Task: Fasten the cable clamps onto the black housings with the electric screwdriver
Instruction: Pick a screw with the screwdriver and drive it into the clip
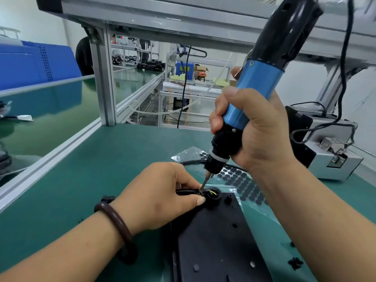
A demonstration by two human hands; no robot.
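A flat black housing point(219, 241) lies on the green mat at bottom centre. At its far corner sits a round black cable entry with yellow-green wire point(213, 193) showing inside. My left hand point(160, 192) pinches the small black cable clamp point(187, 192) against that corner, thumb and forefinger on either side. My right hand point(254, 129) grips the blue and black electric screwdriver point(250, 88), held tilted, with its bit tip point(201, 189) down on the clamp between my left fingers.
A clear sheet of black round pads point(240, 180) lies behind the housing. A grey screw feeder box point(329, 157) stands at the right. Aluminium frame posts point(103, 78) rise at the back left. Small black parts point(295, 263) lie at bottom right.
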